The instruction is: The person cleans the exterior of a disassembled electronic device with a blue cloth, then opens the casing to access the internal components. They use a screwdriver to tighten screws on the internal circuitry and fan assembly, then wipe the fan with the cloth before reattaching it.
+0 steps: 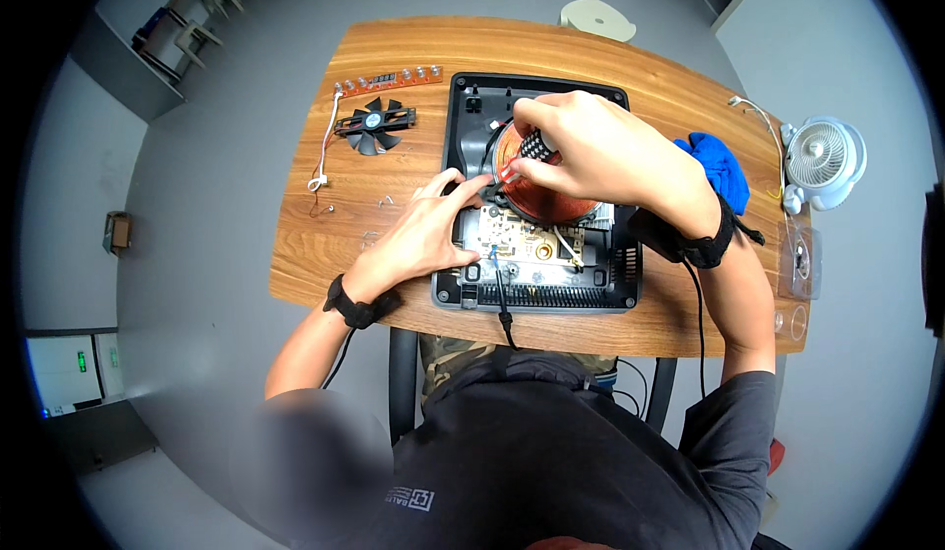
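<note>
An open black appliance casing (620,265) lies in front of me, with a round copper coil (536,201) and a tan circuit board (522,240) inside. My right hand (600,152) is closed over the coil around a screwdriver (535,145) with a black-and-white patterned handle. Red shows near its lower end; the tip is hard to make out by the coil's left edge. At the casing's left side, my left hand (423,225) has its fingers spread, with fingertips by the coil's edge and the thumb near the board. A black cable (505,319) leaves the casing's front.
A black fan (374,127) and a red strip board (389,80) with wires lie at the table's far left. Small screws (386,201) sit left of the casing. To the right are a blue cloth (717,171), a white desk fan (825,159) and a clear plastic box (799,260).
</note>
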Demonstrator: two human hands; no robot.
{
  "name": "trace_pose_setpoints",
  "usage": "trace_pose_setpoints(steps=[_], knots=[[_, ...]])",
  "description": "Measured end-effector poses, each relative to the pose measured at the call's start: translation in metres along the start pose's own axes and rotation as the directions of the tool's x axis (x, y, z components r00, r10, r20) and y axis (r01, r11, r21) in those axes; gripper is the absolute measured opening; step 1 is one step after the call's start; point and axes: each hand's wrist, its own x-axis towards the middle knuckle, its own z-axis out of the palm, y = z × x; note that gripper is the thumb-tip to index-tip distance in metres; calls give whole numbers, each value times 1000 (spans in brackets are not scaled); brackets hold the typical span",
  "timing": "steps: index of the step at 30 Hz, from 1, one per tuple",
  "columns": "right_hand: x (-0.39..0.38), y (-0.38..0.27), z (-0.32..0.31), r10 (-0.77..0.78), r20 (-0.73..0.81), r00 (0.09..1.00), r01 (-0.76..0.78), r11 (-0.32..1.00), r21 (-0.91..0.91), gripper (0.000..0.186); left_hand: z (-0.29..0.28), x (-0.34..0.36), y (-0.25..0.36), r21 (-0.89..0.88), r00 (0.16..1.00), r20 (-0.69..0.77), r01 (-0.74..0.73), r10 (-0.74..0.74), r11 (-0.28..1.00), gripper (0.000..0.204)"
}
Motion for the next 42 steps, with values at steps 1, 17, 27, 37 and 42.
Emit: trace_pose_setpoints(steps=[1, 17, 27, 37, 42], knots=[[1, 0, 0, -1, 6, 1000, 1, 1000, 6, 32, 1, 0, -1, -10, 1000, 0, 3, -3, 1000, 101], [4, -5, 1, -20, 26, 999, 19, 999, 29, 32, -11, -9, -13, -138, 998, -44, -59, 53, 989, 79], [0, -6, 6, -19, -2, 1000, 19, 999, 28, 36, -56, -34, -72, -109, 922, -198, 316, -332, 942, 25], [0, -13, 5, -42, 10, 999, 42, 998, 38, 37, -38, -42, -85, 97, 933, -236, 300, -271, 949, 19], [-2, -13, 7, -35, 25, 999, 34, 999, 30, 36, -31, -43, -86, 158, 935, -282, 268, -217, 950, 14]])
